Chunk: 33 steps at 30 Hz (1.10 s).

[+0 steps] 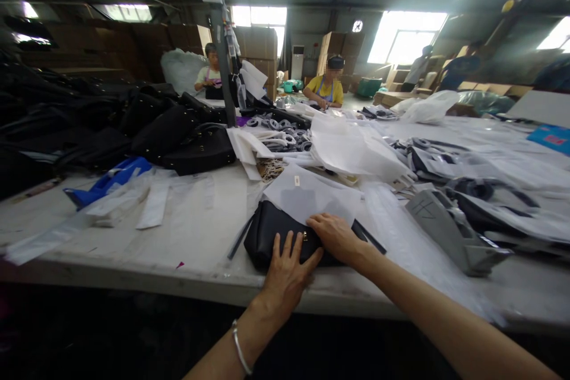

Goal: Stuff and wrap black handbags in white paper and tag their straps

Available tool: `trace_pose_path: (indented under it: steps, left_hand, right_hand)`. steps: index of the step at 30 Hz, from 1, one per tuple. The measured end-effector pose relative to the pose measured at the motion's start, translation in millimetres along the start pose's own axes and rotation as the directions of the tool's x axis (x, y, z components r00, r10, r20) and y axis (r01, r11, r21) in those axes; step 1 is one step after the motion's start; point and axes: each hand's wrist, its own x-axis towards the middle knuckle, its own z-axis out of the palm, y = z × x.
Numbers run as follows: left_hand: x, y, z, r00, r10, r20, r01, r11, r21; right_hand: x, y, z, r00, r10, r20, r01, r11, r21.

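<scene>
A black bag with small gold hardware lies at the table's front edge. A thin white sheet covers its upper part, and dark straps stick out on both sides. My left hand, with a silver bangle on the wrist, rests on the bag's front with its fingers spread. Beside it on the right, my right hand lies over the bag and the lower edge of the sheet; its fingers are close together, and anything under them is hidden.
Black bags are piled at the left, near a blue tape dispenser. A grey dispenser stands at the right. White sheets and wrapped straps lie behind. People sit across the table.
</scene>
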Motion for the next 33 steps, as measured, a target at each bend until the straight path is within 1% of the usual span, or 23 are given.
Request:
trace_pose_path:
  steps: [3,4,5,6,7,8,9,10,11,13,15,16,18,19,21,24,27,29,31,33]
  left_hand:
    - [0,0,0.3,1.000,-0.002,0.003,0.002,1.000,-0.025]
    - [0,0,0.0,1.000,-0.003,0.004,0.003,1.000,-0.029]
    - [0,0,-0.4,1.000,-0.008,0.002,0.008,0.999,-0.031]
    - [0,0,-0.6,1.000,-0.010,-0.002,0.010,0.999,-0.031]
    - [0,0,-0.6,1.000,-0.010,-0.009,0.009,0.999,-0.032]
    - [0,0,-0.4,1.000,-0.008,-0.019,0.008,0.999,-0.033]
    - [0,0,0.2,1.000,-0.005,-0.029,0.004,0.999,-0.034]
    - [-1,0,1.2,0.999,-0.004,-0.037,0.002,0.999,-0.037]
    - [-2,-1,2.5,0.999,-0.004,-0.047,0.002,0.999,-0.044]
    - [-4,-1,5.7,0.998,0.004,-0.064,-0.008,0.998,-0.060]
    - [-5,-1,8.4,0.997,0.025,-0.079,-0.030,0.997,-0.065]
    - [-6,-2,9.0,0.996,0.036,-0.087,-0.041,0.998,-0.057]
    - [-7,-1,7.8,0.993,0.061,-0.100,-0.064,0.998,-0.028]
    - [-7,-1,6.1,0.992,0.070,-0.109,-0.072,0.997,-0.019]
    - [-7,-2,0.7,0.990,0.086,-0.116,-0.091,0.995,-0.040]
    - [-8,-2,-8.6,0.996,0.020,-0.085,-0.034,0.986,-0.161]
    - [-9,-2,-14.7,0.998,-0.050,-0.030,0.041,0.968,-0.248]
    - [-9,-2,-16.0,0.998,-0.052,-0.020,0.046,0.966,-0.256]
    - [-10,-2,-15.7,0.999,-0.048,-0.023,0.040,0.966,-0.255]
    - [-10,-3,-14.4,0.999,-0.036,-0.027,0.028,0.964,-0.264]
  right_hand:
    - [0,12,-8,0.998,0.065,0.020,-0.063,0.996,-0.059]
    - [-1,16,-14,0.996,0.088,-0.002,-0.088,0.995,-0.046]
    - [-2,20,-21,0.993,0.109,-0.054,-0.110,0.994,-0.013]
    - [-4,23,-27,0.984,0.121,-0.131,-0.117,0.993,0.034]
    - [-7,24,-34,0.969,0.117,-0.217,-0.101,0.991,0.086]
    - [-10,23,-39,0.952,0.092,-0.293,-0.056,0.990,0.130]
    - [-14,21,-42,0.939,0.040,-0.340,0.013,0.988,0.151]
    - [-18,18,-44,0.939,-0.035,-0.342,0.092,0.984,0.152]
    - [-23,14,-44,0.948,-0.118,-0.294,0.166,0.975,0.144]
    - [-30,7,-42,0.965,-0.231,-0.125,0.248,0.959,0.137]
    - [-34,2,-40,0.967,-0.255,0.013,0.250,0.954,0.163]
    - [-34,-1,-41,0.968,-0.246,0.045,0.234,0.955,0.183]
    - [-30,-7,-45,0.981,-0.185,0.062,0.170,0.966,0.193]
    - [-27,-11,-47,0.989,-0.131,0.061,0.119,0.979,0.167]
    - [-20,-21,-48,0.999,-0.003,0.052,0.000,0.998,0.060]
    - [-12,-35,-41,0.988,0.149,0.045,-0.145,0.986,-0.076]
    - [-5,-33,-28,0.969,0.247,0.031,-0.242,0.964,-0.106]
    - [0,-21,-23,0.971,0.240,0.019,-0.237,0.967,-0.091]
    - [3,-7,-22,0.989,0.143,0.022,-0.142,0.988,-0.057]
    - [5,1,-23,1.000,0.012,0.011,-0.012,1.000,-0.024]
